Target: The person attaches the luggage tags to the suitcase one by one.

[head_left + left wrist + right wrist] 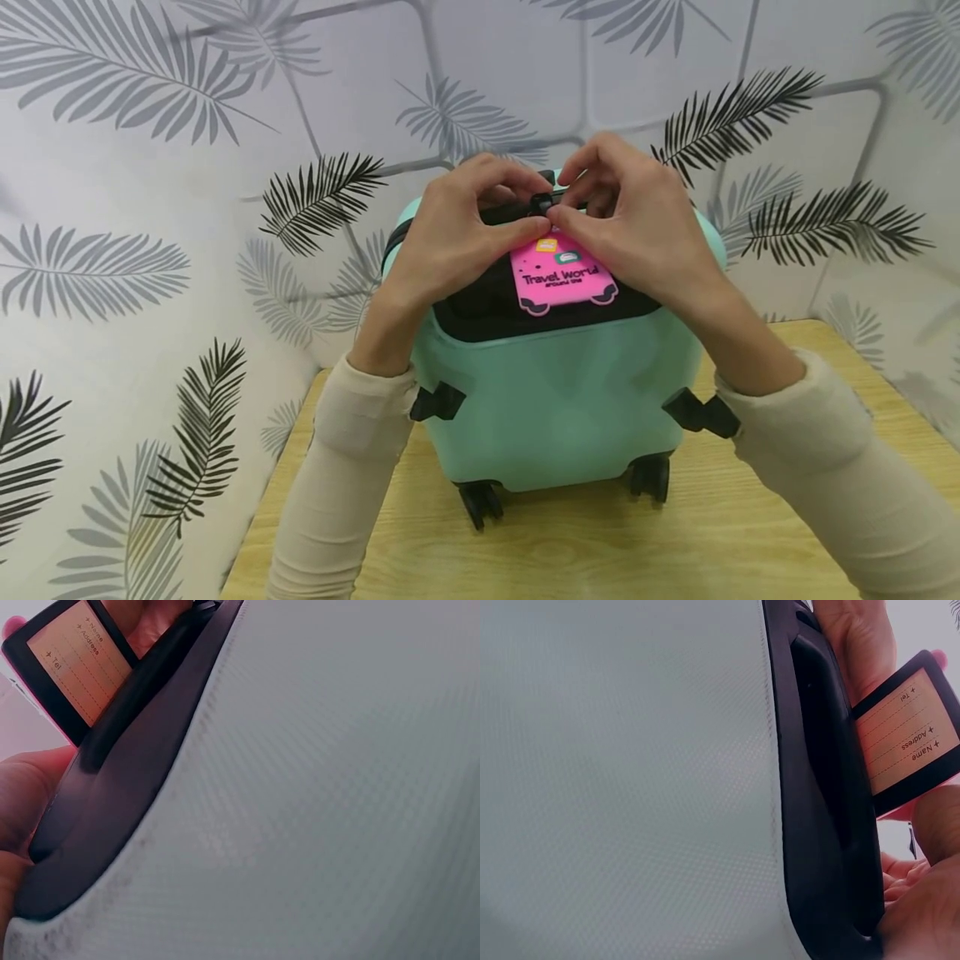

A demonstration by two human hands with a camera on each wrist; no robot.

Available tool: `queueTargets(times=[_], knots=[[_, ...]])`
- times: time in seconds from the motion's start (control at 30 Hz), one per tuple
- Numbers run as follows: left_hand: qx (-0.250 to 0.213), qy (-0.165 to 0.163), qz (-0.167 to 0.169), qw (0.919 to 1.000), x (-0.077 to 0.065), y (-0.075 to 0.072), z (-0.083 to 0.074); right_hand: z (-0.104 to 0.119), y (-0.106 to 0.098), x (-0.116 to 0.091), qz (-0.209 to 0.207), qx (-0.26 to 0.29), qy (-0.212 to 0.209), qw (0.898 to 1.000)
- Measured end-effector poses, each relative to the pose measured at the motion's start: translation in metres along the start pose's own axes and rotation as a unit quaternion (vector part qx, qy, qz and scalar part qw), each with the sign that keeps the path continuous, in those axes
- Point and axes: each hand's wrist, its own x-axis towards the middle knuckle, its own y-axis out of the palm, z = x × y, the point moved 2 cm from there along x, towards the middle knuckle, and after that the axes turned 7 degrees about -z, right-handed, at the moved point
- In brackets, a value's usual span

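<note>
A pink luggage tag (564, 275), shaped like a small suitcase and printed "Travel World", lies over the black top panel of a mint-green suitcase (555, 392). At its upper end is a black strap with a buckle (542, 202). My left hand (457, 221) pinches the strap end from the left, thumb tip at the tag's top. From the right, my right hand (637, 217) pinches the same spot, with the two thumbs nearly meeting. In the left wrist view, the tag's back shows a name and address card (79, 660) beside the black carry handle (142, 697).
The suitcase stands on its black wheels (649, 479) on a light wooden table (562, 550). Behind it is a wall (510, 67) with a grey and black leaf pattern. Black wrist-camera mounts (701, 412) sit at both sleeves, close to the suitcase sides.
</note>
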Motion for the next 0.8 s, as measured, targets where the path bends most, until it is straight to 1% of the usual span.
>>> queueTargets(times=[0.2, 0.43, 0.53, 0.6, 0.7, 0.8], knots=[[-0.009, 0.007, -0.004, 0.9999, -0.001, 0.0, -0.001, 0.002, 0.002, 0.001, -0.006, -0.006, 0.011, 1.0], [-0.002, 0.008, -0.006, 1.0, 0.002, 0.001, -0.001, -0.001, -0.003, 0.004, 0.007, 0.006, -0.006, 1.0], [0.006, 0.004, -0.007, 0.9999, 0.003, 0.0, 0.0, 0.0, -0.005, 0.01, 0.017, -0.007, -0.016, 1.0], [0.011, 0.006, -0.008, 0.9999, 0.003, 0.0, 0.0, 0.001, -0.005, 0.016, 0.032, -0.025, -0.032, 0.999], [0.017, 0.008, -0.01, 0.9998, 0.003, -0.001, 0.0, 0.002, -0.002, 0.026, 0.079, -0.038, -0.049, 0.995], [0.017, 0.007, -0.012, 0.9998, 0.001, 0.0, 0.001, 0.001, 0.001, 0.033, 0.125, -0.037, -0.033, 0.991]])
